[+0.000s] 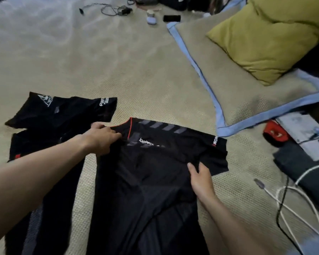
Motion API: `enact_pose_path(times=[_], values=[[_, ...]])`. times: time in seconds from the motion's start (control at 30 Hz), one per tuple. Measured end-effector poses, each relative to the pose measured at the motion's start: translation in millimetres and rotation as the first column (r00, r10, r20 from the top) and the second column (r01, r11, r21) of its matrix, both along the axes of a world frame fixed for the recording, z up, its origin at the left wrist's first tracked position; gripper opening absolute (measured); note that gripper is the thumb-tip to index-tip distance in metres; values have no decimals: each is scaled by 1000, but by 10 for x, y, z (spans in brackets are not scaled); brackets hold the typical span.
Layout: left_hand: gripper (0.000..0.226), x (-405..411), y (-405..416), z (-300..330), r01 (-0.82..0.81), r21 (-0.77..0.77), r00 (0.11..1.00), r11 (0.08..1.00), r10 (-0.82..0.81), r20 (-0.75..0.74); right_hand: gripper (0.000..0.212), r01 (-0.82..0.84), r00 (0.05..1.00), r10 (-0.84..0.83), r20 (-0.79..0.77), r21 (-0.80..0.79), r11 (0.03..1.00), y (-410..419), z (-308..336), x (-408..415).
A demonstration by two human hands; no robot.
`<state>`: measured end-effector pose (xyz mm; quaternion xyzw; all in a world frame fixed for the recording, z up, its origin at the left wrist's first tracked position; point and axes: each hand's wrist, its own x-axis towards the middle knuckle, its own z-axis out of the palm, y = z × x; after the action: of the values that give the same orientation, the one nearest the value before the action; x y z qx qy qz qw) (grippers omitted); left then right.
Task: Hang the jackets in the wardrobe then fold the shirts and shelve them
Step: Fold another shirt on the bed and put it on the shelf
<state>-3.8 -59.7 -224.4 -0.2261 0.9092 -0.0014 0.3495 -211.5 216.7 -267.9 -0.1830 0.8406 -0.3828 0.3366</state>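
Beige bedcover [136,80] carries a black shirt [155,181]; left hand [101,140] pinches its collar, right hand [201,179] grips the sleeve seam. Folding step; next, fold the sleeve inward.

Two black shirts [145,181] [59,115], one yellow pillow [269,39], two hands [101,138] [201,179].

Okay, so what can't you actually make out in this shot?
Head view only:
- Black shirt: hem cut off by the bottom edge.
- Left hand: fingertips hidden in the collar fabric.
- Second black shirt: lower part behind the left forearm.
- Small items far off: blurred.
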Motion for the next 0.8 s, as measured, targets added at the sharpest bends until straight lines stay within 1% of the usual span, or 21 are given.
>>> enact_pose_path(times=[0.07,0.13,0.17,0.23,0.27,0.3,0.33,0.4,0.47,0.5,0.53,0.57,0.63,0.67,0.73,0.8], values=[[48,-137,-92,-31,42,-113,999,993,-45,-25,38,-12,999,13,-33,32,999,96,-267,-3],[42,-238,-225,-23,67,-144,998,987,-64,22,39,36,998,-36,-42,3,999,130,-409,-16],[38,-273,-291,-1,47,-113,998,992,-41,52,38,64,997,-65,-41,-19,998,125,-426,-36],[28,-295,-454,41,-127,47,991,991,125,35,39,96,995,-98,-34,-58,994,80,-391,-86],[22,-298,-545,64,-216,146,976,965,219,-4,40,109,993,-111,-30,-80,991,41,-350,-133],[16,-297,-630,92,-287,239,947,928,312,-73,41,134,990,-137,-24,-108,985,-1,-278,-197],[13,-292,-693,136,-337,329,900,882,404,-161,42,165,986,-168,-11,-137,977,-34,-204,-291],[18,-320,-722,210,-408,499,761,765,587,-278,39,192,979,-201,-32,-183,964,-76,-48,-565],[17,-392,-652,221,-447,623,616,642,726,-306,36,197,973,-213,-91,-162,967,-94,43,-906],[15,-446,-610,175,-456,646,568,612,759,-319,33,198,972,-213,-101,-144,970,-106,46,-1061],[12,-505,-578,90,-470,640,536,608,773,-341,29,192,973,-205,-103,-121,974,-131,21,-1188],[9,-570,-534,-8,-494,607,521,623,771,-367,28,172,977,-181,-111,-83,982,-153,-47,-1291],[12,-683,-427,-219,-547,485,523,683,731,-438,28,111,983,-106,-147,26,993,-188,-204,-1404],[14,-737,-364,-312,-572,426,510,701,711,-485,29,99,982,-88,-164,61,993,-194,-270,-1435],[15,-831,-228,-423,-614,364,454,700,691,-563,25,135,974,-121,-194,61,989,-183,-364,-1482],[16,-918,-123,-448,-643,314,423,699,665,-615,22,173,961,-163,-222,28,984,-162,-371,-1497]])
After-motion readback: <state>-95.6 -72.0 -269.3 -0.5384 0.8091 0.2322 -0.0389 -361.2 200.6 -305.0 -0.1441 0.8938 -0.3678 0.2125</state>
